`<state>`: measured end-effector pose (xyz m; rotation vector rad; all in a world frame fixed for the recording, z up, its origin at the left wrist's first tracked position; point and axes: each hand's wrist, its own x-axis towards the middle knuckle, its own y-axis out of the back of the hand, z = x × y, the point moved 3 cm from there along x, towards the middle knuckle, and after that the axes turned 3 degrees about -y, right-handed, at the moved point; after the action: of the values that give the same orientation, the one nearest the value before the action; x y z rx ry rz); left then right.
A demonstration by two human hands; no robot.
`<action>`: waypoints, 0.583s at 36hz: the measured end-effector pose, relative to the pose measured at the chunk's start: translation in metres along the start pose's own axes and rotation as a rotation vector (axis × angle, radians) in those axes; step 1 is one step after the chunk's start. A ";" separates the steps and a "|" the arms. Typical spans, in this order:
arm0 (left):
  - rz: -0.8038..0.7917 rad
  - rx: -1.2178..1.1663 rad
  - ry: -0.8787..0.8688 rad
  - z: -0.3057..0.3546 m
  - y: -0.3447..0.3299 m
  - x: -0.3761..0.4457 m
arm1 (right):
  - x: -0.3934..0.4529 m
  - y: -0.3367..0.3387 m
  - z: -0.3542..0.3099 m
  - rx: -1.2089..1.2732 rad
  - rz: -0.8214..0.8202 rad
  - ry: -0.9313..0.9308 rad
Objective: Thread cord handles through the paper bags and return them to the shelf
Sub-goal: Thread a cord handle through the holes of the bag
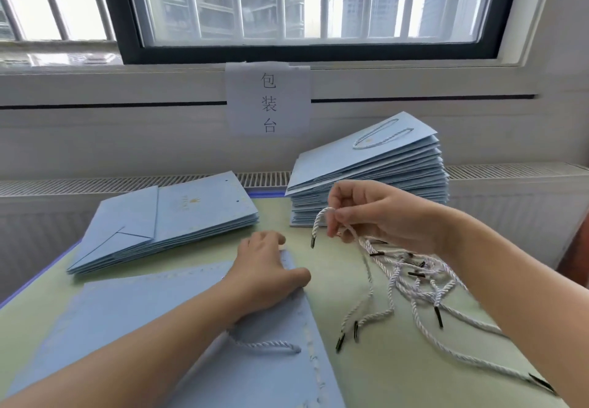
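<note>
Flat pale-blue paper bag [153,321] lies lower left under flat-fingered left hand [267,267]; right hand [379,213] pinches white twisted cord [318,223] mid-frame, loose pile [411,274] may snag, tangling it.

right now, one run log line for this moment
left hand flat on bag | right hand pinching cord | one handle threaded

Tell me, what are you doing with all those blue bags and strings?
A person is putting cord handles on paper bags. The left hand presses down the flat blue bag lying in front, which already has one cord in it. The right hand pinches a white cord lifted from the loose cord pile. One bag stack waits; the taller stack has handles.
</note>
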<state>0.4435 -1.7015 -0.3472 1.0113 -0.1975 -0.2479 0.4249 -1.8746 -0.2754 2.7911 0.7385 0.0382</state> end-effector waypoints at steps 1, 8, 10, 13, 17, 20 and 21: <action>-0.016 0.001 0.010 -0.003 0.002 -0.001 | 0.004 -0.004 0.000 0.041 0.003 0.008; 0.034 0.006 -0.046 -0.014 0.009 -0.014 | 0.026 -0.017 0.030 -0.639 0.233 -0.118; 0.062 -0.039 -0.047 -0.015 0.009 -0.014 | 0.024 -0.022 0.034 -0.905 0.217 -0.133; 0.073 -0.178 -0.012 -0.017 0.012 -0.010 | 0.020 -0.023 0.033 -1.097 0.207 -0.137; 0.066 -0.336 0.018 -0.022 0.012 -0.008 | 0.020 -0.031 0.030 -1.065 0.162 -0.043; 0.085 -0.408 0.010 -0.025 0.016 -0.006 | 0.026 -0.043 0.034 -1.032 0.099 -0.015; 0.088 -0.450 0.017 -0.026 0.017 -0.005 | 0.028 -0.046 0.035 -1.021 0.097 0.007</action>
<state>0.4476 -1.6704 -0.3461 0.5569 -0.1611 -0.1922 0.4300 -1.8306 -0.3221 1.8374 0.3993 0.3384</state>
